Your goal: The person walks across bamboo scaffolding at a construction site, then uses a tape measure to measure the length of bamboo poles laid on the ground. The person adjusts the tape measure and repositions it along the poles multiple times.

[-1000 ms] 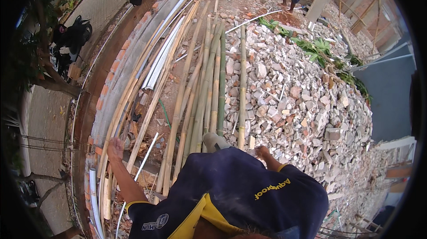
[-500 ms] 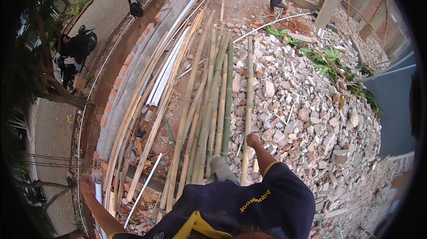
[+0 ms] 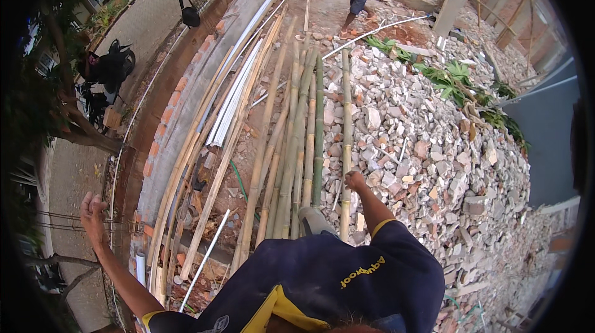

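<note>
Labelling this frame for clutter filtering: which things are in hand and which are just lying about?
In hand:
- right hand, on the bamboo pole lying at the rubble's edge
- left hand, raised out to the side, holding nothing visible

Lying about:
- other bamboo poles
- white pipes
- stone rubble
- brick wall
- parked motorbike

Left hand [image 3: 93, 208] swung outward; right hand [image 3: 354, 180] lowered.

We see smooth, matt green-brown bamboo poles [image 3: 291, 147] beside rough broken stone rubble [image 3: 421, 141]; left of the poles lie glossy white plastic pipes [image 3: 238, 94] and a coarse brick wall [image 3: 167, 128].
</note>
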Motion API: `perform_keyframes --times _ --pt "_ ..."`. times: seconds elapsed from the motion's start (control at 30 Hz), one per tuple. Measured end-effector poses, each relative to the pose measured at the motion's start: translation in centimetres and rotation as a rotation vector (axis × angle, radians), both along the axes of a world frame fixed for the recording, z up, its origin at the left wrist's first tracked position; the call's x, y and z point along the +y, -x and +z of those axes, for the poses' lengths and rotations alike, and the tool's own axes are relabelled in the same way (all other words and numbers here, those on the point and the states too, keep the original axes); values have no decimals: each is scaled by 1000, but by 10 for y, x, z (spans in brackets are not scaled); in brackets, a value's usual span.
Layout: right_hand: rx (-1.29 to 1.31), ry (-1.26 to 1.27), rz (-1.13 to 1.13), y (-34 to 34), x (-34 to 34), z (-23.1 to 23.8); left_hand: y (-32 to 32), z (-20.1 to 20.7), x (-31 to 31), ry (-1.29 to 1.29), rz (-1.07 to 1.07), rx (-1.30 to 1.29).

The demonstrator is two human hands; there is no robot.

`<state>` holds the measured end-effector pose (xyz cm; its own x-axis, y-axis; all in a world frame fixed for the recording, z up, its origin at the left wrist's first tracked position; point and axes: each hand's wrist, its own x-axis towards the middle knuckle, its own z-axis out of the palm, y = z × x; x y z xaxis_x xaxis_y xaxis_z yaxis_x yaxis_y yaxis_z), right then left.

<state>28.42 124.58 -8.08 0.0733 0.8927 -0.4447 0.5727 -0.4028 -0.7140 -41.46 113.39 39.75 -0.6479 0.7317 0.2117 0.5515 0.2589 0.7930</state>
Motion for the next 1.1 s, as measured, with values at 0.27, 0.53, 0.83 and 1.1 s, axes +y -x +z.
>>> perform_keyframes --times 0.27,0.53,0.83,1.1 --pt "123 183 -307 -83 8 70 24 -114 -25 -76 162 -504" --pt "498 -154 -549 -90 212 162 -19 -171 49 -52 216 -589" --pt "767 -282 -496 -33 368 258 -294 -218 347 136 -371 -876" --pt "1046 -487 -461 -34 428 343 -492 -125 498 78 -789 -1139"
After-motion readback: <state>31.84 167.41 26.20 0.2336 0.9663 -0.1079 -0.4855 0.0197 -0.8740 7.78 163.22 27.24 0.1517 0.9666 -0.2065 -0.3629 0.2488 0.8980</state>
